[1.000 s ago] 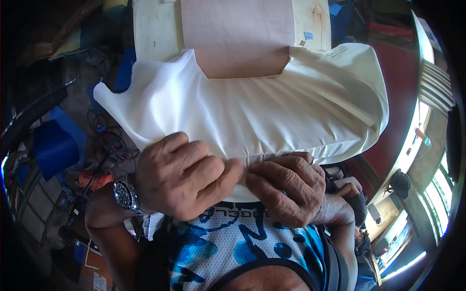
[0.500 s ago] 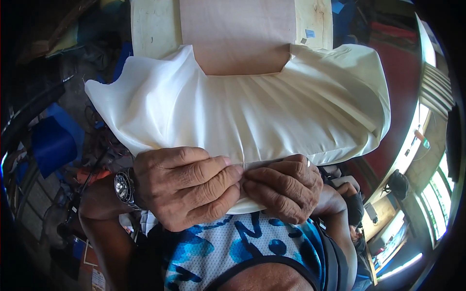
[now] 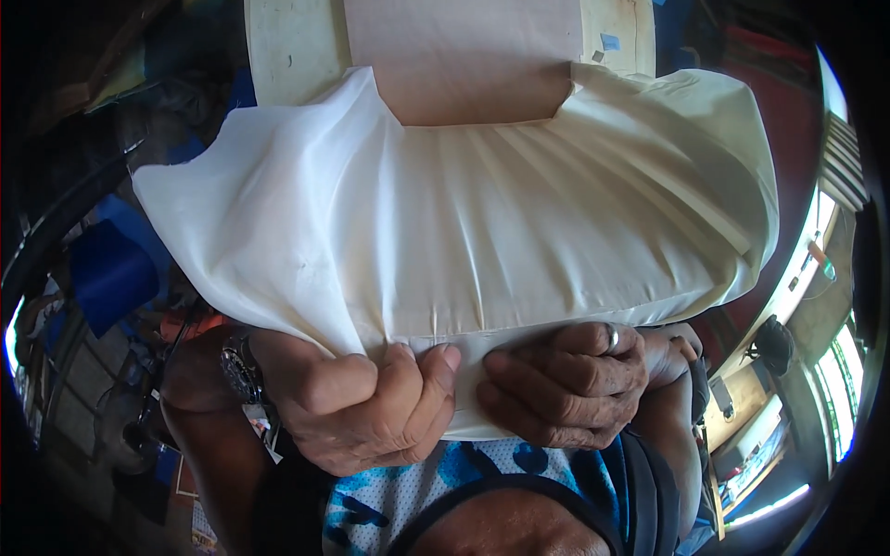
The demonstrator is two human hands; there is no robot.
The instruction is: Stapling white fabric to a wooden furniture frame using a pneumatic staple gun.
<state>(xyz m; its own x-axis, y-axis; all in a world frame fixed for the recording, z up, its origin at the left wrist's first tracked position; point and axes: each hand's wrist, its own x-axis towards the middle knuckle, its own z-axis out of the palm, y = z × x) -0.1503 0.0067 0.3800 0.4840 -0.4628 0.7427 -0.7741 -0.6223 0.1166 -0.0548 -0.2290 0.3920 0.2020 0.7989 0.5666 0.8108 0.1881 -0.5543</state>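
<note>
Biggest first: white cloth [image 3: 519, 213] fills the middle of our view, overlapping the near part of the tan panel [image 3: 464, 56], which sits on a pale board [image 3: 297, 46]. Cloth lies just beyond our fingers [image 3: 415, 394], its near edge running into them. Long axis goes left-right across us; the notch in its far edge opens away from us, pleats fan outward from there, loose corner points left.

Left hand [image 3: 357, 412]: fingers curled, pinching a fold at the near edge. Right hand [image 3: 575, 385]: fingers bunched against the same edge; can't tell if they pinch, thumb is hidden.

Versus half a second ago: our fingertips were nearly meeting, now there's a clear gap with white edge showing between. Cloth's left corner reaches further left.

Small stuff: watch [image 3: 243, 371] on our left wrist, ring [image 3: 613, 339] on our right hand.
</note>
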